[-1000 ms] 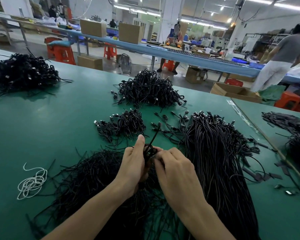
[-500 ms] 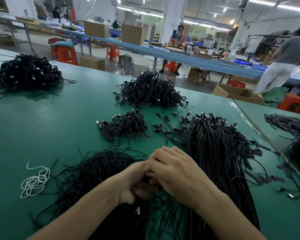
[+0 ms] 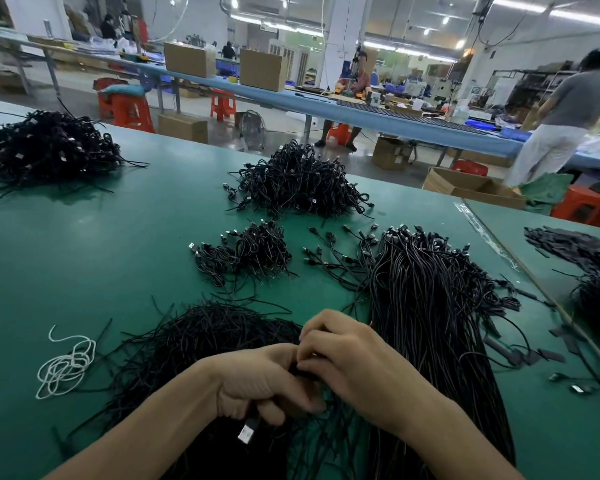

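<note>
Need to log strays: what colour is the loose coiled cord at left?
White; the cord shows best in the head view.

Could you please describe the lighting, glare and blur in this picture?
Head view: ceiling strip lights blow out white, a soft sheen lies on the green table, the standing person far right is blurred, left hand and right hand, gripping a black cable, look sharp.

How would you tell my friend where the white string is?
Start at the big green table. On its near left part, left of the flat heap of black strands, lies a small tangled string. It is white, while every pile around it is black.
</note>
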The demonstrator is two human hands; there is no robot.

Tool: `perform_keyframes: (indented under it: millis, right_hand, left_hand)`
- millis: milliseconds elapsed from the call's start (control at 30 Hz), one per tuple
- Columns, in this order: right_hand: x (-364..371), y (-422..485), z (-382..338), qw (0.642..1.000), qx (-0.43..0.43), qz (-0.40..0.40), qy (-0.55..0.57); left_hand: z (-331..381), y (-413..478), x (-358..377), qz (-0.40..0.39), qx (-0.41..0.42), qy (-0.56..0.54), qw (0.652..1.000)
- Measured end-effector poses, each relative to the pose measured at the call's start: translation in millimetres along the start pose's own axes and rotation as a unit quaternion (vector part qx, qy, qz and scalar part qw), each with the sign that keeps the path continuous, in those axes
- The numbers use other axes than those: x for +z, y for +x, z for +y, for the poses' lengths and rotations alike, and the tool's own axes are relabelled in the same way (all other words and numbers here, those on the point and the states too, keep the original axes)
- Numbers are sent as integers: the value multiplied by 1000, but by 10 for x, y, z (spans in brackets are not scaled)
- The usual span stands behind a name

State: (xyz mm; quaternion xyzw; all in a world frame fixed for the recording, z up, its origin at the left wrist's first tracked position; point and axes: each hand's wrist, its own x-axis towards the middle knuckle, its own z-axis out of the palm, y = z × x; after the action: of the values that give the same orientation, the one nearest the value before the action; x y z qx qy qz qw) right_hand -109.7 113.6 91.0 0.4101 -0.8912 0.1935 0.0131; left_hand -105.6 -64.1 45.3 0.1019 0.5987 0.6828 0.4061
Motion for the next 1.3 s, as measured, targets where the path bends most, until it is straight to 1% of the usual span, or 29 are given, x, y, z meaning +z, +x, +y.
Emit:
perform_keyframes:
  millis: [100,200,333,467,600,700,800,833,933,1000,1067,1133,1200,1267,1300]
  right_hand:
    - [8,-22,-44,998,-23,8,-61]
    - [28,-20,-81,994,-25,31,-105]
    - [70,18,-100,992,0,14,-128]
    - [96,53,-141,983,11,-5,-182]
    - [84,62,-154,983,2,-23,-182]
    - [84,42,-188,984,19,-7,-175]
    - [86,27,-257,985,45,40,-164]
    - [88,21,-271,984,49,56,-162]
    - [76,-18,-261,984,47,95,-143]
    - [54,-28,-218,984,41,123,-122]
    - [48,-24,-156,983,39,163,-77]
    - [74,-11,-94,979,45,197,-30]
    - [141,0,-48,971,60,233,8]
    - [216,26,-37,954,93,276,71]
    - [253,45,-48,940,116,298,115]
  left_hand:
    - [11,-5,-9,15,-19,18,1000]
    - [24,-3,13,40,-29,32,998]
    - [56,-14,20,62,-30,40,997]
    - [97,-22,38,84,-15,47,995]
    - [103,-10,45,91,-8,48,995]
    - [90,21,54,100,-2,40,994]
    - [79,66,69,120,13,16,993]
    - [78,71,69,116,26,-3,993]
    - [66,47,31,71,86,-128,986]
    - [46,26,9,32,135,-204,969]
    - [21,29,11,9,172,-250,953]
    - [1,50,36,26,199,-287,937]
    - [-17,89,81,70,222,-305,924]
    - [-27,159,139,124,242,-301,914]
    - [-34,200,171,149,254,-291,910]
